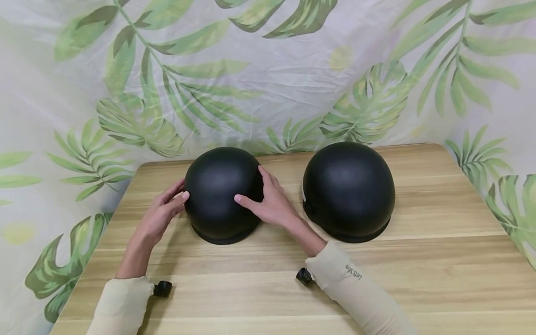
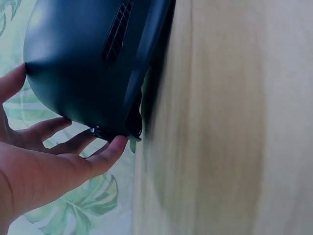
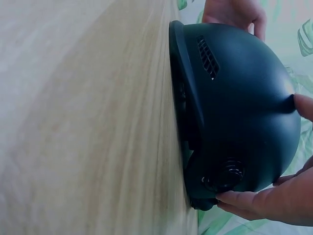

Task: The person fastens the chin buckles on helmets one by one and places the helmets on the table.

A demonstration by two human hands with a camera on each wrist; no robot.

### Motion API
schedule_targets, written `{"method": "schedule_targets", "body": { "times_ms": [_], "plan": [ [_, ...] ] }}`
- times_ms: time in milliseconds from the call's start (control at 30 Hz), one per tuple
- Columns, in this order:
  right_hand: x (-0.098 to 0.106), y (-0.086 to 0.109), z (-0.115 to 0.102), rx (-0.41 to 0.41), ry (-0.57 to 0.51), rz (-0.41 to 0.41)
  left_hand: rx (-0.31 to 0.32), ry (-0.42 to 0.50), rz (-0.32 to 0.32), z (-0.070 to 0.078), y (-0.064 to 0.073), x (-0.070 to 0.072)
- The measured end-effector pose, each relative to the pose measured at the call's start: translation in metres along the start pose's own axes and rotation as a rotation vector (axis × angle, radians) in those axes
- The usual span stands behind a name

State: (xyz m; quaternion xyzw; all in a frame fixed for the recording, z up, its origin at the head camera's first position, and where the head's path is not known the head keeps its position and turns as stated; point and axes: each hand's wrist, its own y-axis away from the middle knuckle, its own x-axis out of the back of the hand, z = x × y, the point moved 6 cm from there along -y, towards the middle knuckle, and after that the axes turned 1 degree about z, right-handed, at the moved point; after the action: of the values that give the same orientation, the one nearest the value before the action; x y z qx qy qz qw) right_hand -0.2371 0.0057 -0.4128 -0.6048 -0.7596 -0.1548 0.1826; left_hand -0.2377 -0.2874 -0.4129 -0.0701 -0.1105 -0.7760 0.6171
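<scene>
A glossy-free black helmet (image 1: 222, 190) sits dome up on the left part of the table. My left hand (image 1: 161, 209) holds its left side, thumb toward me and fingers around the far flank. On the opposite side, my right hand (image 1: 272, 200) grips the helmet, its thumb on the front of the shell and fingertips near the upper right. Both wrist views show a slotted vent low on the shell; the right wrist view adds a round knob (image 3: 229, 175) beside the right fingers. A second black helmet (image 1: 348, 190) stands to the right, untouched.
The wooden table (image 1: 251, 288) has rounded far corners, and a leaf-patterned cloth (image 1: 284, 93) hangs right behind its back edge. Small black devices stick out from both sleeves, one at the left cuff (image 1: 130, 291) and one at the right cuff (image 1: 328, 260).
</scene>
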Motion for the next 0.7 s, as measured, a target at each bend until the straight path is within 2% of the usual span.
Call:
{"method": "schedule_targets", "body": {
  "times_ms": [133, 233, 433, 700],
  "plan": [
    [0.000, 0.001, -0.001, -0.011, -0.023, 0.008, -0.029, -0.026, 0.044, 0.008, 0.002, 0.000],
    [0.000, 0.002, 0.000, -0.019, -0.049, 0.023, -0.055, -0.012, 0.070, 0.014, 0.004, -0.001],
    [-0.002, 0.002, 0.000, -0.009, -0.072, 0.031, -0.099, 0.074, 0.082, 0.025, 0.008, -0.001],
    [-0.003, 0.001, 0.001, -0.007, -0.086, 0.032, -0.124, 0.090, 0.106, 0.031, 0.010, -0.001]
  ]
}}
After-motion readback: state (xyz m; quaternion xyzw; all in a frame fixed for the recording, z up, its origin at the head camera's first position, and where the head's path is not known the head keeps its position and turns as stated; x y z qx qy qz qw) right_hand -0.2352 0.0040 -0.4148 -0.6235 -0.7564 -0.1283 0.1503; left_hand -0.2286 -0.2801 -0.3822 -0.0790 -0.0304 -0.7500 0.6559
